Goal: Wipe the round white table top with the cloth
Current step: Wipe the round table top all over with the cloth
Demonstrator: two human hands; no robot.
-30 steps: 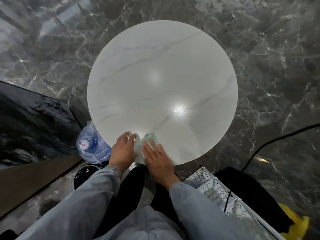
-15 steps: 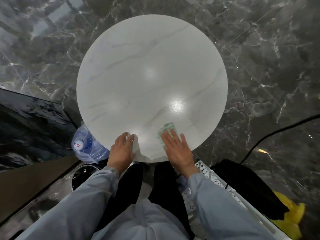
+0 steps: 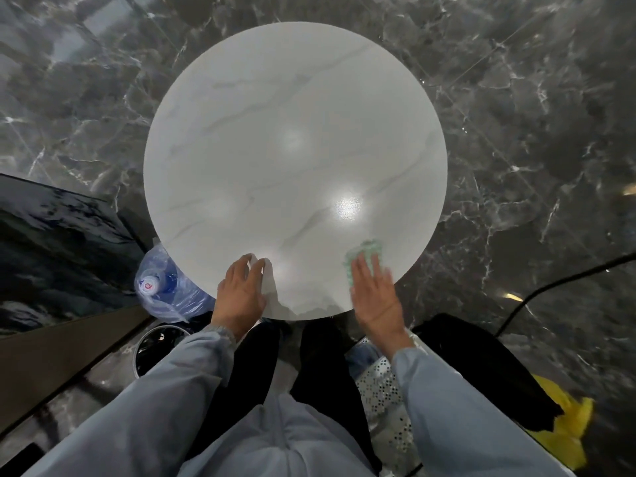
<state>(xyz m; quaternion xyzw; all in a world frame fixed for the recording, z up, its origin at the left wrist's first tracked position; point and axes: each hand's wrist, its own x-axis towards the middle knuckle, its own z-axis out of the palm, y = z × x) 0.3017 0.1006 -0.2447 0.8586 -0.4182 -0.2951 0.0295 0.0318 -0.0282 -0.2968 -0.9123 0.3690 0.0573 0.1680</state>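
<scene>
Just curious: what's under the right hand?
A green cloth, pressed flat on the table by the right hand. Only its far end shows; the hand covers the rest.

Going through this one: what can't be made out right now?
Head view: cloth mostly under the right hand, visible edge motion-blurred.
Head view: left hand, whether its fingertips pinch something white, too pale against the table top.
Head view: table base hidden beneath the top.
Head view: water bottle label too small to read.

I count one table top (image 3: 296, 132), and on its near edge one cloth (image 3: 366, 249) and two hands — my left hand (image 3: 241, 294), my right hand (image 3: 377, 301). Beside the table top: one water jug (image 3: 165, 284), one bin (image 3: 151, 333).
</scene>
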